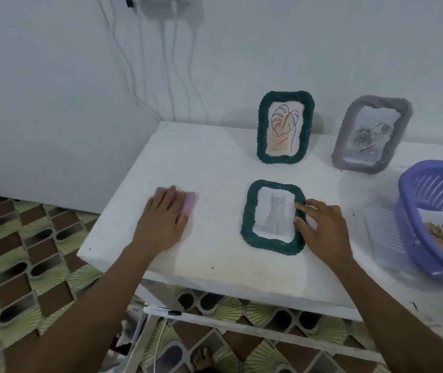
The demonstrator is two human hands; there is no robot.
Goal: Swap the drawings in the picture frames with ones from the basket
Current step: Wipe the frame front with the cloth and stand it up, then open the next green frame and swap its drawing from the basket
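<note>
Right hand (pixel 322 228) on right edge of flat frame (pixel 248 219) — basket (pixel 406 200) near

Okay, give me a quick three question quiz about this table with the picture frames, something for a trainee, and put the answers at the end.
1. True or false: the cat frame lies flat on the table.
2. Which drawing is in the grey frame? A leaf, B rose, C cat.
3. Which hand touches the cat frame?

Key: 1 true. 2 B. 3 the right hand, at the frame's edge.
</note>
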